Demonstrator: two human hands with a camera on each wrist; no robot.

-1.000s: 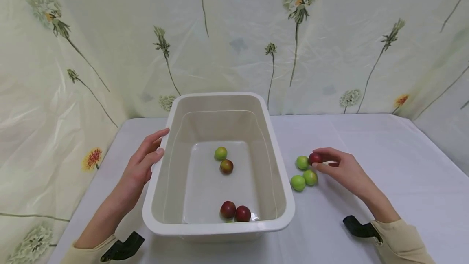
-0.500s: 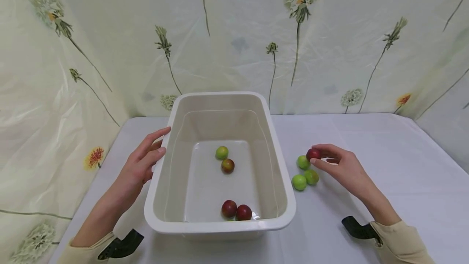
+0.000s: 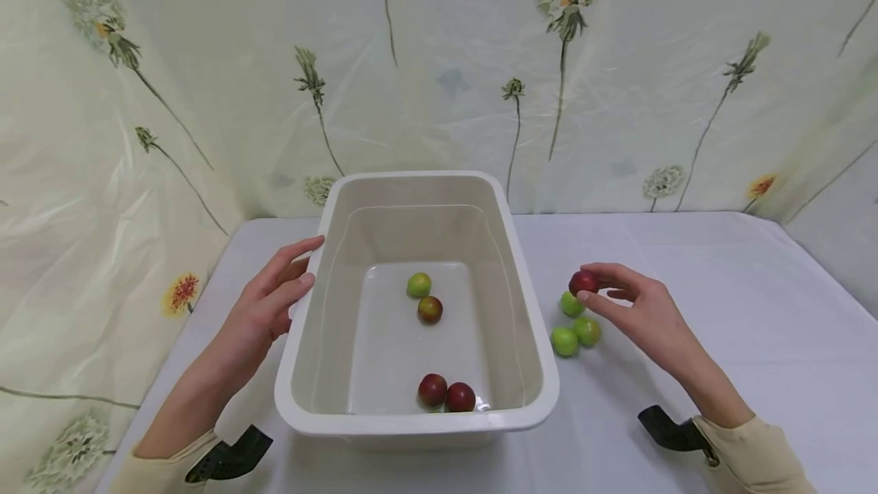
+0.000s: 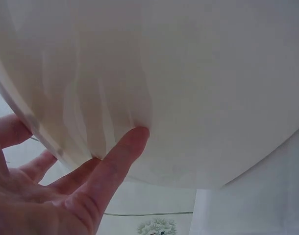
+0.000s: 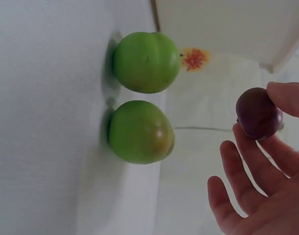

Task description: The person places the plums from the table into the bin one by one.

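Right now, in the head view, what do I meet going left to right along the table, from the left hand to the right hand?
Left hand pressed on the tub's side → white tub → red plums in the tub → green plums on the cloth → right hand, pinching a red plum above them.

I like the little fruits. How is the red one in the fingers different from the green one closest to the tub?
The red plum is dark red; the green plum is bright green. The red plum is pinched in the right hand, lifted off the table, while the green plum rests on the white tablecloth beside two other green ones. Both are small, round and outside the white tub.
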